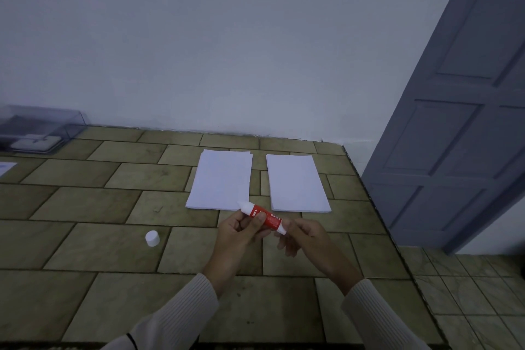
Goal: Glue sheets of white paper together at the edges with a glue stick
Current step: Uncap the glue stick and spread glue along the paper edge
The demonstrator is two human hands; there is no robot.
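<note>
Two stacks of white paper lie side by side on the tiled tabletop: the left stack (pixel 221 180) and the right stack (pixel 297 183), with a narrow gap between them. Just in front of them I hold a red glue stick (pixel 262 216) above the table, its uncapped white tip pointing up-left. My left hand (pixel 241 229) grips its red barrel. My right hand (pixel 304 233) pinches its white base end. The white cap (pixel 152 238) stands alone on the table to the left of my hands.
A clear plastic box (pixel 39 129) sits at the far left against the wall. A corner of another sheet (pixel 5 169) shows at the left edge. The table's right edge (pixel 377 213) drops to a tiled floor beside a grey door (pixel 454 122).
</note>
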